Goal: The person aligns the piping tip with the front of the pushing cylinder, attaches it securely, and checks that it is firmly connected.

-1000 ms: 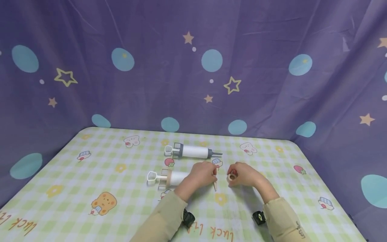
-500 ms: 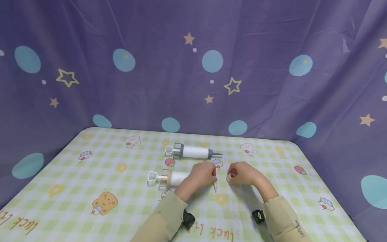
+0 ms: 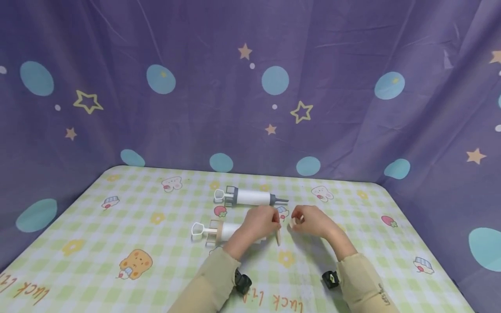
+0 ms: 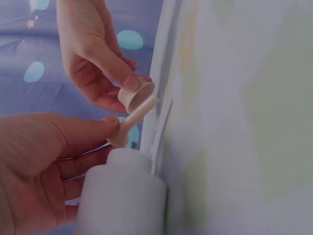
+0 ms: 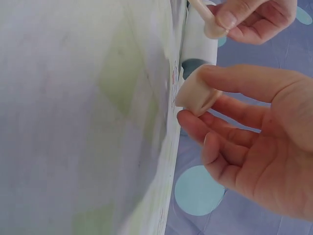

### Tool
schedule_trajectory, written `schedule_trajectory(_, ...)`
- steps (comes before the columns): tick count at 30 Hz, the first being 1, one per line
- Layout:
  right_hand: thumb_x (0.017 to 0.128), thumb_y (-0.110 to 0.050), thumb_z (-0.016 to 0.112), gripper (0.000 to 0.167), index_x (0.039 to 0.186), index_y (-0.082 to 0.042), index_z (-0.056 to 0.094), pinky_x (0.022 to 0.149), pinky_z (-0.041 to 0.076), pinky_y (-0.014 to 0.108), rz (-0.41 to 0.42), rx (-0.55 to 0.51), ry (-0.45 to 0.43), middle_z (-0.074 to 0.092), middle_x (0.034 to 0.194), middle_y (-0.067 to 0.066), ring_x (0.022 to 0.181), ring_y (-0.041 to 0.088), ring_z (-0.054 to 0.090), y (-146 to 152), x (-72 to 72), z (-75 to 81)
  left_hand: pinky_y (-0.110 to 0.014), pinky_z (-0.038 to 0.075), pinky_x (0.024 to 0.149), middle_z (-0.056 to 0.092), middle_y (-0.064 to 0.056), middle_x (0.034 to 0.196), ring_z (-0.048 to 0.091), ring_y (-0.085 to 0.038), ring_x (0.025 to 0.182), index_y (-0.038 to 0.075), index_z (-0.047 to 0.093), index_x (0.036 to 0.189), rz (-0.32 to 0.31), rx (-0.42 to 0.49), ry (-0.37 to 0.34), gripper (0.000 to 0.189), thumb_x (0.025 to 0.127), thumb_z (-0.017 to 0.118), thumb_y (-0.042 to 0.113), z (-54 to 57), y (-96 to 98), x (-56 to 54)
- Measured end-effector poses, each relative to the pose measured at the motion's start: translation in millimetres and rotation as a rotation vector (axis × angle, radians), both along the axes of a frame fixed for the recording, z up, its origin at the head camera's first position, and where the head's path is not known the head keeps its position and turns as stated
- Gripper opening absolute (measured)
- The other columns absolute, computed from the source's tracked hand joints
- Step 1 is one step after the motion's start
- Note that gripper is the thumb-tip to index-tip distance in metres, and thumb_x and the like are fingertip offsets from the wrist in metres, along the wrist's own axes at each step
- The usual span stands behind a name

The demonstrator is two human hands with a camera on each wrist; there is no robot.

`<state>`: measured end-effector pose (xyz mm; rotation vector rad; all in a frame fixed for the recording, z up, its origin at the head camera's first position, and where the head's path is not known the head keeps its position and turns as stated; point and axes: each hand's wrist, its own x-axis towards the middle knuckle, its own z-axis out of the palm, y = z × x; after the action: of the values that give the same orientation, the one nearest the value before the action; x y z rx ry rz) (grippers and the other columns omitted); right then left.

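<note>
My left hand [image 3: 261,222] pinches a beige nozzle [image 4: 139,111] by its wider base, between thumb and fingers, its narrow tube slanting toward the other hand. A beige ring-shaped cap [image 5: 196,93] is held by my right hand [image 3: 315,221], thumb on one side and fingertips on the other. In the left wrist view the nozzle's tube overlaps the cap's opening. Under the left wrist lies a large syringe with a white barrel [image 3: 230,232], beige flange and white looped plunger handle. Its neck [image 4: 128,159] is bare, just below the nozzle; the left hand partly covers it in the head view.
Farther back lies a second syringe [image 3: 253,198], white with dark grey flange and grey nozzle fitted. Both rest on a checked tablecloth [image 3: 156,243] with printed cartoons. A purple curtain [image 3: 195,121] hangs behind and beside the table.
Both hands have shifted slightly away from the body. The right hand has moved left, bringing the cap closer to the nozzle, and the cap has turned so its hole no longer faces the head camera.
</note>
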<state>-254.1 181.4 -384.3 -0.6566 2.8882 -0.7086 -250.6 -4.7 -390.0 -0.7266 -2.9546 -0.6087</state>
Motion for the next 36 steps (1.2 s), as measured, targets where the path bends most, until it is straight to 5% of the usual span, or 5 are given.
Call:
schedule_trajectory(10, 0.076, -0.012, 0.063, 0.019, 0.094, -0.008, 0.060, 0.069, 0.048, 0.027, -0.039, -0.113, 0.045, 0.063, 0.086, 0.001, 0.077, 0.014, 0.061, -11.3, -5.1, -0.3, -0.026, 0.044, 0.060, 0.062, 0.009, 0.073, 0.057, -0.010, 0.067, 0.021, 0.065, 0.073, 0.038, 0.080, 0.066, 0.008, 0.081, 0.067, 0.024, 16.2, -12.5, -7.3)
schedule_trajectory(20, 0.077, -0.013, 0.068, 0.038, 0.112, 0.000, 0.060, 0.071, 0.052, 0.027, -0.069, -0.208, 0.063, 0.062, 0.107, 0.010, 0.085, 0.017, 0.064, -26.1, -8.1, 4.0, -0.025, 0.043, 0.056, 0.063, 0.007, 0.077, 0.055, -0.010, 0.063, 0.018, 0.066, 0.076, 0.111, 0.166, 0.175, 0.007, 0.080, 0.067, 0.023, 27.7, -29.8, -14.3)
schedule_trajectory(36, 0.079, -0.014, 0.067, 0.034, 0.112, -0.008, 0.060, 0.075, 0.051, 0.033, -0.065, -0.302, 0.104, 0.065, 0.102, 0.005, 0.085, 0.017, 0.064, -41.9, -10.4, 14.1, -0.026, 0.045, 0.060, 0.062, 0.002, 0.079, 0.059, -0.013, 0.071, 0.016, 0.067, 0.079, 0.209, 0.339, 0.335, 0.008, 0.079, 0.070, 0.024, 38.6, -37.9, -18.1)
